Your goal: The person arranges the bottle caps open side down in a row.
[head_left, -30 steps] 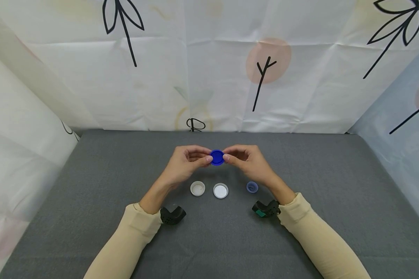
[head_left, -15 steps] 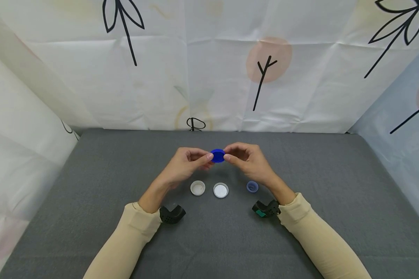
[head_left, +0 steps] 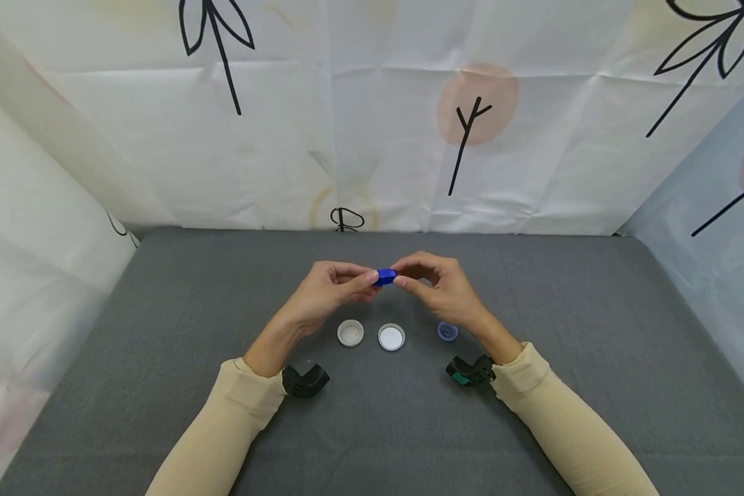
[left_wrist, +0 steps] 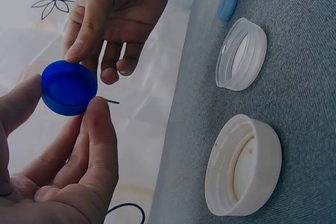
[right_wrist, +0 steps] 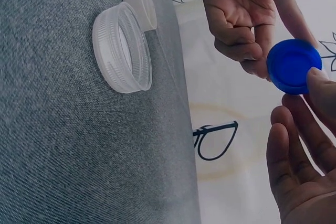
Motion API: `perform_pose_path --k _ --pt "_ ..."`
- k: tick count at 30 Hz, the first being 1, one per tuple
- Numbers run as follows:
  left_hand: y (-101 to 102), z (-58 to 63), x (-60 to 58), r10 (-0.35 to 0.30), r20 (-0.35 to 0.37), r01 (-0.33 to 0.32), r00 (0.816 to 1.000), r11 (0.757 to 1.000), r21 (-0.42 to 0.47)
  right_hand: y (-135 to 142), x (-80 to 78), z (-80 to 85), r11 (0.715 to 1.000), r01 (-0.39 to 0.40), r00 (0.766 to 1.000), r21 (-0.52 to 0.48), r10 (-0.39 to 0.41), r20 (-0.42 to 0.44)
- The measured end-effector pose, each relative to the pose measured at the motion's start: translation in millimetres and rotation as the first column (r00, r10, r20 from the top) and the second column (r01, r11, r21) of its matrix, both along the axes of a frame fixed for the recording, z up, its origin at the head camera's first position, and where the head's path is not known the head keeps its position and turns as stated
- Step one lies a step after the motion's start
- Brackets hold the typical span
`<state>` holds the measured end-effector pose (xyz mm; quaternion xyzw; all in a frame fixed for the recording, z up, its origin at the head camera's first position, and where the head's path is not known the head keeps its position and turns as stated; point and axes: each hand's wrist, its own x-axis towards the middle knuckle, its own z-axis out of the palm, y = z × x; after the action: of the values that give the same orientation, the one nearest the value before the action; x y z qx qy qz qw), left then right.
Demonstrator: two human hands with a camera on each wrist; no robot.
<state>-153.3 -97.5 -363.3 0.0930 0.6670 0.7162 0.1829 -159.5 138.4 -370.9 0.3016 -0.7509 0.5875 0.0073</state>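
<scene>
Above the table, my left hand [head_left: 327, 293] and right hand [head_left: 439, 286] together hold a deep-blue plastic bottle cap [head_left: 384, 277]. The left thumb and fingertips pinch its left side, while the right thumb and fingers pinch the opposite edge. In the head view the cap shows nearly edge-on; its hollow round inside is visible in the left wrist view [left_wrist: 68, 87]. Below the hands, a white cap [head_left: 350, 333] and a clear ridged lid [head_left: 391, 337] with a white centre lie on the cloth, hollow side up. A smaller light-blue cap [head_left: 448, 331] lies beneath the right wrist.
Grey cloth covers the table [head_left: 161, 358]. A white patterned curtain [head_left: 384, 138] hangs along the back edge, with further curtain panels at both sides. Each wrist carries a black strapped device [head_left: 306, 381] close to the sleeve cuff.
Between the fingers the blue cap has turned from showing its open round face to nearly edge-on. Both hands keep hold of it and have shifted only slightly. The three items on the table have not moved.
</scene>
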Motion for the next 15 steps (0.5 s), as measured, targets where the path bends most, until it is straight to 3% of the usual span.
perform_pose_path --k 10,15 --pt "-1.9 2.7 2.4 0.024 -0.117 -0.032 0.993 0.997 -0.068 1.6 -1.0 4.1 0.998 -0.025 0.992 0.062 0.017 0.124" --pt "-0.1 -0.5 2.1 0.025 -0.187 -0.036 0.982 0.998 -0.059 0.4 -2.3 2.7 0.997 -0.031 0.988 0.070 0.020 0.151"
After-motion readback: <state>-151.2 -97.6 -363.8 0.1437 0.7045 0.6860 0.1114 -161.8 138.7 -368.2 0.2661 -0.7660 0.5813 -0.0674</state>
